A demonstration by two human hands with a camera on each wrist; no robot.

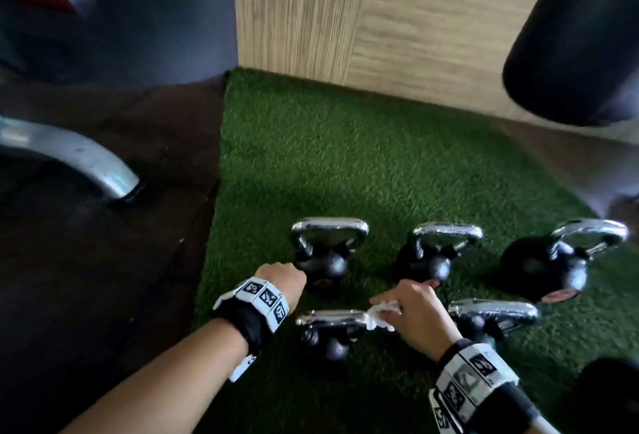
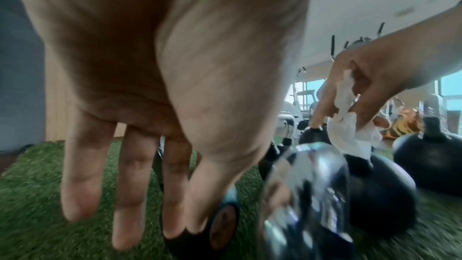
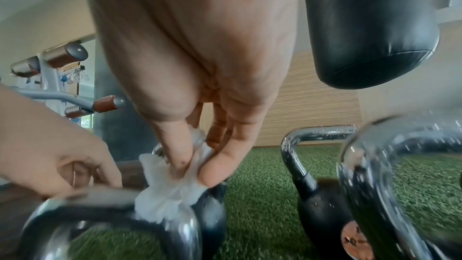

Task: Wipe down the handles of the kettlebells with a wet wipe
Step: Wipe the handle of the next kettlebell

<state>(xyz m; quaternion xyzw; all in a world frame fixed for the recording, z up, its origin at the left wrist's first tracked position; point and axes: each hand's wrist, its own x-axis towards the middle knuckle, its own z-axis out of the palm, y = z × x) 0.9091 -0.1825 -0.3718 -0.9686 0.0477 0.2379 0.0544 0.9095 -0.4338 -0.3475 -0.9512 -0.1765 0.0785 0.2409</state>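
Several black kettlebells with chrome handles stand on green turf (image 1: 345, 157). My right hand (image 1: 411, 312) pinches a crumpled white wet wipe (image 1: 382, 316) against the right end of the front-left kettlebell's handle (image 1: 332, 318). The right wrist view shows thumb and fingers squeezing the wipe (image 3: 165, 201) on the chrome bend (image 3: 185, 230). My left hand (image 1: 287, 280) hovers just behind the handle's left end with fingers hanging loose and holding nothing (image 2: 140, 185). The left wrist view shows the wipe (image 2: 350, 131) in my right hand (image 2: 375, 86).
Other kettlebells stand at back left (image 1: 325, 261), back middle (image 1: 428, 261), back right (image 1: 546, 267) and front right (image 1: 491, 312). A black punching bag (image 1: 574, 36) hangs at upper right. A grey machine leg (image 1: 79, 160) rests on dark floor left of the turf.
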